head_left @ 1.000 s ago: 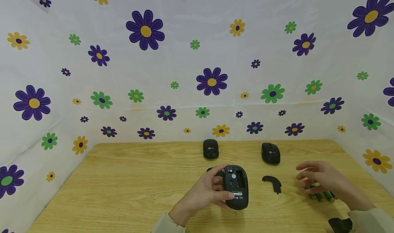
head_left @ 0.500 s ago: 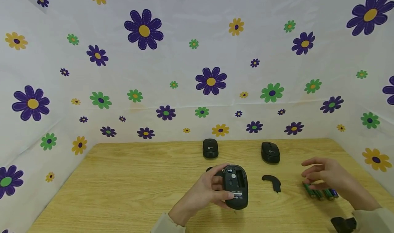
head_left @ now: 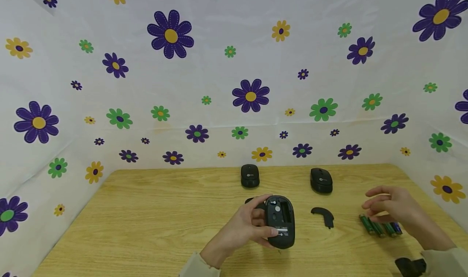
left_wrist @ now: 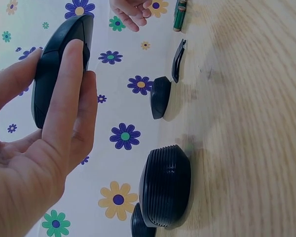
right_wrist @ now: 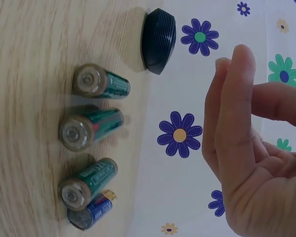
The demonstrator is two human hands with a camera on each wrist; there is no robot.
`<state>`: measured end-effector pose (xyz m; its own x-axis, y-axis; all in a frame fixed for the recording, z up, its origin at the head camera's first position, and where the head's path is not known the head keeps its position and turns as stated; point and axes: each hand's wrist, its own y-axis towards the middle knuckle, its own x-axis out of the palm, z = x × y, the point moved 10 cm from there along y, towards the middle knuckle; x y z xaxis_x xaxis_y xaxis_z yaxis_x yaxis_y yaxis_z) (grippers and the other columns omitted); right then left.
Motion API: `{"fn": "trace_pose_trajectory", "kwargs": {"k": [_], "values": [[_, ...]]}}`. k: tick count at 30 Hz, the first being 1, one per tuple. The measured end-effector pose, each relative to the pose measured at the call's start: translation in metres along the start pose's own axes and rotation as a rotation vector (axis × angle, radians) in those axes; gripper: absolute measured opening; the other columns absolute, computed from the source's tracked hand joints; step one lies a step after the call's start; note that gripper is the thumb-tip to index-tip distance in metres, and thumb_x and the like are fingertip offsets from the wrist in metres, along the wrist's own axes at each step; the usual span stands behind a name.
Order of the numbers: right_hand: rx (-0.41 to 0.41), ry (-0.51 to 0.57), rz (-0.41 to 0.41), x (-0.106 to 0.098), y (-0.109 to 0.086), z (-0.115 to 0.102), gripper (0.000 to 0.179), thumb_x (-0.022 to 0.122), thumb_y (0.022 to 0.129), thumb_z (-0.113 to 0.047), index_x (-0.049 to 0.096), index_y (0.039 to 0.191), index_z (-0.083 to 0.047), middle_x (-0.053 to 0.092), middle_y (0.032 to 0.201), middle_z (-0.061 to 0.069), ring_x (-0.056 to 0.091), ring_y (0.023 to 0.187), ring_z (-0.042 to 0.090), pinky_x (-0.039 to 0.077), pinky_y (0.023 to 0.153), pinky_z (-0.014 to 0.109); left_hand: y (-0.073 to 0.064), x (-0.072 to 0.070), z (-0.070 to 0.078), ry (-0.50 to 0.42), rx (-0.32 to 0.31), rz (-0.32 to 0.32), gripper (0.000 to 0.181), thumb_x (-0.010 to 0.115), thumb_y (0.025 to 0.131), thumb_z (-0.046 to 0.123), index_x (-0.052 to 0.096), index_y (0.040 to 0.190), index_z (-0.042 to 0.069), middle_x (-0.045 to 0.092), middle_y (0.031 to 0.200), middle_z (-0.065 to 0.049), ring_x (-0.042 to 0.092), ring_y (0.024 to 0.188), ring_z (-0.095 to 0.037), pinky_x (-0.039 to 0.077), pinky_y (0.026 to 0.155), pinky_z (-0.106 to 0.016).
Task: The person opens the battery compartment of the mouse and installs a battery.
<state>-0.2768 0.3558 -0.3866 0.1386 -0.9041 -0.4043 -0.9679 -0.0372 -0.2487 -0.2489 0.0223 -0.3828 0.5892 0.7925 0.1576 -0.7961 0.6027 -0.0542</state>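
Observation:
My left hand point(head_left: 235, 232) grips a black computer mouse point(head_left: 280, 226), its underside turned up toward me with the long battery slot uncovered. In the left wrist view the mouse point(left_wrist: 59, 64) is held clear of the table between thumb and fingers. My right hand point(head_left: 396, 208) hovers over a row of batteries, fingers loosely bent and holding nothing. Green batteries point(head_left: 378, 228) lie side by side there, with a blue battery point(right_wrist: 92, 210) at the row's end. Between the two hands lies a curved black battery cover point(head_left: 324, 217).
Two black mice stand at the back of the wooden table point(head_left: 146, 220), one mouse point(head_left: 250, 176) near the middle and another mouse point(head_left: 321, 181) to its right. A further black mouse point(left_wrist: 165, 187) sits behind my left hand. A flowered cloth point(head_left: 215, 66) encloses the back and sides.
My right hand has drawn a little to the right over the batteries, so more of them shows. The left hand and its mouse have stayed in place.

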Motion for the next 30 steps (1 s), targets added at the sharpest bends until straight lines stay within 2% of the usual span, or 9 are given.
{"fn": "trace_pose_trajectory", "kwargs": {"k": [8, 13, 23, 30], "values": [[0.028, 0.014, -0.034, -0.006, 0.001, 0.007, 0.044, 0.05, 0.104, -0.001, 0.033, 0.134, 0.026, 0.073, 0.095, 0.003, 0.069, 0.079, 0.019, 0.064, 0.07, 0.036, -0.001, 0.0, 0.0, 0.001, 0.002, -0.003, 0.078, 0.067, 0.087, -0.013, 0.036, 0.156, 0.007, 0.068, 0.11, -0.015, 0.069, 0.1, -0.028, 0.064, 0.068, -0.039], [0.016, -0.027, -0.015, -0.013, 0.0, 0.011, 0.047, 0.049, 0.105, -0.007, 0.031, 0.133, 0.026, 0.073, 0.098, 0.009, 0.072, 0.082, 0.02, 0.064, 0.072, 0.038, -0.001, 0.0, 0.0, -0.005, 0.0, -0.001, 0.079, 0.067, 0.087, -0.014, 0.036, 0.156, 0.007, 0.068, 0.109, -0.015, 0.07, 0.1, -0.028, 0.064, 0.068, -0.038], [0.034, -0.027, -0.004, -0.033, -0.002, 0.023, 0.035, 0.046, 0.104, -0.002, 0.039, 0.125, 0.025, 0.075, 0.097, 0.008, 0.073, 0.081, 0.019, 0.064, 0.071, 0.039, -0.001, 0.0, -0.001, -0.009, -0.004, -0.009, 0.079, 0.067, 0.087, -0.013, 0.036, 0.156, 0.007, 0.068, 0.111, -0.016, 0.07, 0.101, -0.029, 0.064, 0.068, -0.038], [0.063, -0.059, 0.018, -0.041, -0.004, 0.03, 0.036, 0.043, 0.104, 0.001, 0.033, 0.126, 0.027, 0.074, 0.098, 0.011, 0.073, 0.082, 0.021, 0.064, 0.072, 0.039, 0.0, -0.001, -0.001, -0.005, -0.009, 0.0, 0.078, 0.067, 0.087, -0.014, 0.037, 0.156, 0.007, 0.068, 0.111, -0.016, 0.07, 0.1, -0.029, 0.064, 0.068, -0.038]]}}
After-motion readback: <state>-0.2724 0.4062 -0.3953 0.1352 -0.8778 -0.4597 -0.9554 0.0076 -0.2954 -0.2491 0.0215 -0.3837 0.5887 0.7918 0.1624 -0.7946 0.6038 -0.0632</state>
